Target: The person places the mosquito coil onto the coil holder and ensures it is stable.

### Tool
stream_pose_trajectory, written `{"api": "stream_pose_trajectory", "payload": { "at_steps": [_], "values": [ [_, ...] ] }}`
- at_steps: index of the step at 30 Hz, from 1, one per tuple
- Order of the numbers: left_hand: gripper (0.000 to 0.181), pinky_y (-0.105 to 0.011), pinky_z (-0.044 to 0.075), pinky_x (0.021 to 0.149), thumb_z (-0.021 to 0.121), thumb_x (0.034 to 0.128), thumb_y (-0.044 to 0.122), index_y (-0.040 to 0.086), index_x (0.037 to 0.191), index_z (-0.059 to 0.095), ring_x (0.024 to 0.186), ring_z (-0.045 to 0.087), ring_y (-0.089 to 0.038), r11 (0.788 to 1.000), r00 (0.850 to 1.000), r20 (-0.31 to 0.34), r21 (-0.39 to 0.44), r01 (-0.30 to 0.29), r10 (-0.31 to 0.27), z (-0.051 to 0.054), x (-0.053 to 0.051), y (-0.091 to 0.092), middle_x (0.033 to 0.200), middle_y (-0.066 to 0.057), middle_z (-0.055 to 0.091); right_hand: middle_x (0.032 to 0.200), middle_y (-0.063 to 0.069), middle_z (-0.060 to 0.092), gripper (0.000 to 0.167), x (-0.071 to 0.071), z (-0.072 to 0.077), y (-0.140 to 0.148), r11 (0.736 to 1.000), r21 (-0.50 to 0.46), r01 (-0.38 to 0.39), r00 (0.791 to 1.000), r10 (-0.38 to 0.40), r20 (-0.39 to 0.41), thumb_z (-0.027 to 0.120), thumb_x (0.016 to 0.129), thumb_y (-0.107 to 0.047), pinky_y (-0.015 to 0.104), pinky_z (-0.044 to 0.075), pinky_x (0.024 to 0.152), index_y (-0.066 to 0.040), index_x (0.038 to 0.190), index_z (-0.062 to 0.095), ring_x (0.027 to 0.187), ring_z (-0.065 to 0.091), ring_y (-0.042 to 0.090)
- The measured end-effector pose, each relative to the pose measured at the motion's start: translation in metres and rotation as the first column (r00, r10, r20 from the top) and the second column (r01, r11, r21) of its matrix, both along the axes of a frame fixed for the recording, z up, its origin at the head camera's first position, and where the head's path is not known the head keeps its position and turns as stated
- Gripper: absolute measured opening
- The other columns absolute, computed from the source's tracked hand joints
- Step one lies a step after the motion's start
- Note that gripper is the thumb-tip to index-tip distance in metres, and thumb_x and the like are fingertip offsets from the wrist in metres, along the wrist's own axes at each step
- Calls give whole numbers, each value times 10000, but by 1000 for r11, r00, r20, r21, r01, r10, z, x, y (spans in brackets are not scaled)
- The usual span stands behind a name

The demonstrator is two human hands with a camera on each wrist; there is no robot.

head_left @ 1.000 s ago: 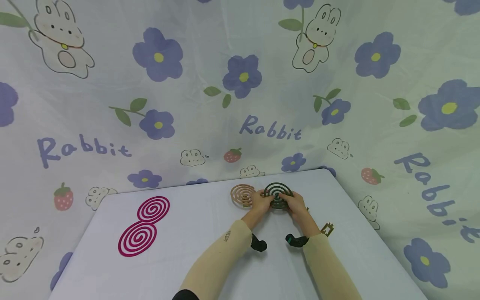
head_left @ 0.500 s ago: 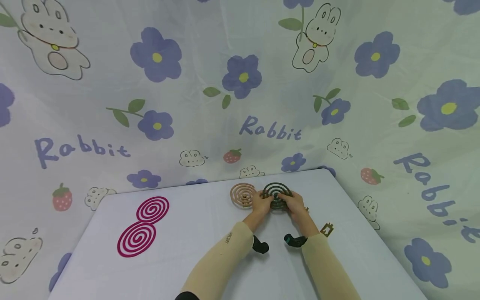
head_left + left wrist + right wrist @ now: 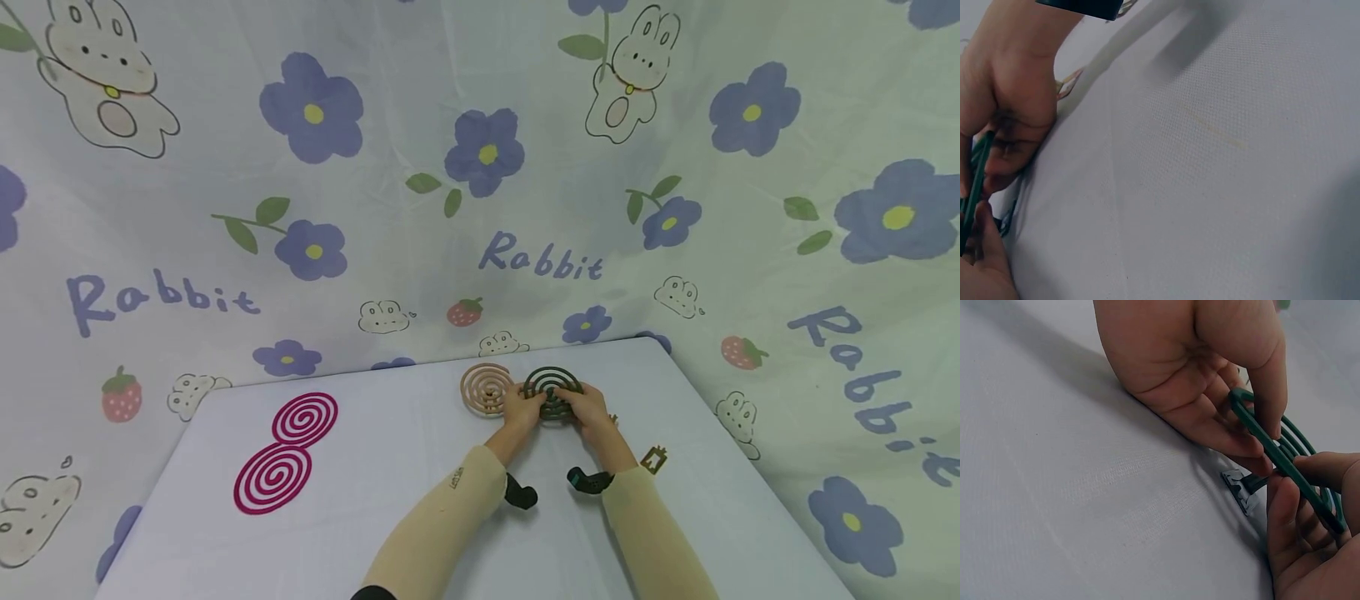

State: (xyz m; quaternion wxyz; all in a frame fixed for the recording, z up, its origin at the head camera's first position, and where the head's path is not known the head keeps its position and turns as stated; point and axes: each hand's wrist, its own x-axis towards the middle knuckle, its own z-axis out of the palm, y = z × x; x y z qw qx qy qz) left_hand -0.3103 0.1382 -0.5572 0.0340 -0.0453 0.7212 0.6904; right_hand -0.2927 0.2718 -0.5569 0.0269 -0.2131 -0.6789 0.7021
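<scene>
A dark green spiral (image 3: 553, 380) is between the hands, pinched on one side by the left hand (image 3: 521, 408), on the other by the right hand (image 3: 591, 406). Just left of the left hand is a tan spiral (image 3: 487, 392); well beyond, two magenta spirals (image 3: 292, 447).

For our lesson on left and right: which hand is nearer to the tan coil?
Left. The left hand is beside the tan coil, at its right edge in the head view; the right hand is farther off, gripping the green coil's far side.
</scene>
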Motion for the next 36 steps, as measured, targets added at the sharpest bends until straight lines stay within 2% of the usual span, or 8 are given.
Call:
{"api": "stream_pose_trajectory", "payload": {
  "at_steps": [7, 13, 23, 36],
  "values": [
    [368, -376, 496, 893, 741, 831, 53, -45, 1152, 591, 1099, 556, -285, 999, 1000, -26, -43, -4, 3, -2, 0, 1, 1131, -154, 609, 1109, 147, 628, 419, 0, -2, 0, 1000, 4, 13, 1000, -13, 0, 717, 884, -149, 266, 519, 688, 50, 1217, 559, 862, 621, 164],
    [356, -382, 483, 920, 747, 827, 70, -23, 1141, 606, 1128, 537, -287, 998, 1000, -8, -66, -9, 9, -3, 0, 3, 1145, -145, 597, 1168, 160, 612, 461, 2, -1, -1, 1000, 6, 22, 1000, -22, 5, 720, 885, -169, 266, 521, 706, 40, 1255, 541, 913, 617, 178],
    [354, -382, 491, 914, 738, 824, 62, -45, 1136, 609, 1120, 547, -300, 999, 1000, 2, -52, -2, 3, 0, 6, 0, 1148, -164, 601, 1152, 143, 618, 441, 6, 0, -1, 1000, -5, 11, 1000, -11, -2, 725, 883, -164, 258, 516, 710, 31, 1236, 548, 892, 617, 157],
    [347, -354, 503, 884, 721, 826, 24, -56, 1139, 595, 1085, 571, -278, 1000, 1000, 12, -5, -1, 1, 2, 6, 1, 1137, -165, 612, 1129, 144, 624, 411, 7, 4, -5, 1000, -9, 19, 1000, -20, -5, 722, 883, -147, 266, 520, 700, 32, 1211, 553, 883, 622, 161]
  ]
}}
